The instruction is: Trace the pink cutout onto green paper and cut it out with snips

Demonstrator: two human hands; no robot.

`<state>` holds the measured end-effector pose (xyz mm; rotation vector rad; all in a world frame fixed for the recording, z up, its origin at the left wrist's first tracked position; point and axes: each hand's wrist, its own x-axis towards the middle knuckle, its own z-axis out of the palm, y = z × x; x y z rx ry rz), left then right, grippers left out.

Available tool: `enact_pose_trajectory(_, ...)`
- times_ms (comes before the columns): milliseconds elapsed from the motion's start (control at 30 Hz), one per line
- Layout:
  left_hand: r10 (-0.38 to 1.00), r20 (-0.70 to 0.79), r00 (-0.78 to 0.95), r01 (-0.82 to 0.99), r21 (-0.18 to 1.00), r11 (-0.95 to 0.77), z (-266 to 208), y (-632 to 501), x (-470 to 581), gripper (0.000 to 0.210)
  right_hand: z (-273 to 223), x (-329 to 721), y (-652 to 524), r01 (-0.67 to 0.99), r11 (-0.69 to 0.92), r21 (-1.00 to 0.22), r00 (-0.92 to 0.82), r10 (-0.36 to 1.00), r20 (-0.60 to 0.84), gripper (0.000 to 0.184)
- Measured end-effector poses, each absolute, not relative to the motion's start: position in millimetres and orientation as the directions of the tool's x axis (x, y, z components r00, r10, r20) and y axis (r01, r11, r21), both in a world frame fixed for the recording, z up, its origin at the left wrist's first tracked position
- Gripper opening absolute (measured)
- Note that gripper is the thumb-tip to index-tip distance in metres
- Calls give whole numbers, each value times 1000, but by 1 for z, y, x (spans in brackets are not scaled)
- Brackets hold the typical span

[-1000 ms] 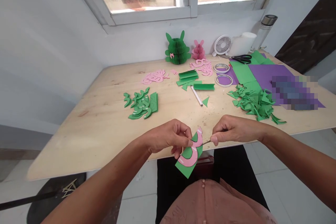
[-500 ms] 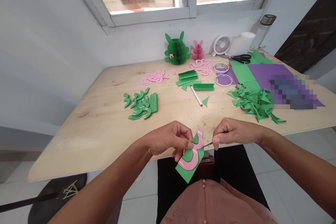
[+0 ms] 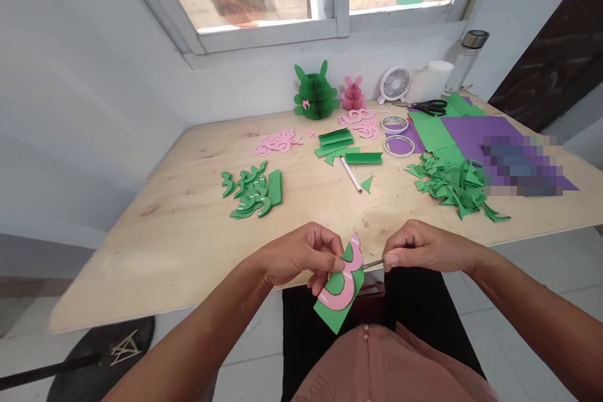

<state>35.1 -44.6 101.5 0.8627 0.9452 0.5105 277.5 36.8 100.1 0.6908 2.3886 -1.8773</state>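
My left hand (image 3: pixel 313 257) pinches a piece of green paper (image 3: pixel 332 317) together with a pink curved paper shape (image 3: pixel 343 295) lying on top of it. White strips show on the pink shape, and it has a dark outline. On the other side, my right hand (image 3: pixel 414 246) is closed around what look like small scissors (image 3: pixel 374 263). Their thin metal blades reach the right edge of the papers, while the handles are hidden inside my fingers. Both hands hover at the table's front edge, above my lap.
Cut green pieces (image 3: pixel 252 191) and pink pieces (image 3: pixel 277 142) lie left on the table (image 3: pixel 155 251). A white pen (image 3: pixel 351 174), tape rolls (image 3: pixel 398 146), green scraps (image 3: pixel 450 183), black-handled scissors (image 3: pixel 429 107) and purple sheets (image 3: pixel 490 129) spread rightward. Paper figures (image 3: pixel 315 94) and a fan (image 3: pixel 394 84) stand behind.
The view has tilted slightly, so everything sits a little lower. More of the metal blades shows between my right hand and the papers. Both hands keep their holds.
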Motion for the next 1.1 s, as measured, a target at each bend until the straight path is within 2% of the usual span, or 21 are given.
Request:
enact_pose_trajectory(200, 723, -495, 482, -19, 819, 573, 98, -45, 33, 18, 122, 298, 26, 434, 337, -836, -842, 482, -242, 37)
enact_pose_trajectory(500, 725, -482, 491, -30, 823, 568, 99, -44, 34, 18, 125, 292, 3, 465, 555, -690, -828, 549, -116, 42)
enact_pose_trajectory(800, 725, -461, 511, -27, 835, 550, 102, -40, 35, 18, 120, 291, 6, 487, 600, -634, -826, 553, -111, 40)
enact_pose_trajectory(1100, 728, -452, 516, 4, 851, 526, 106, -39, 37, 17, 125, 286, 5, 473, 592, -652, -837, 534, -123, 39)
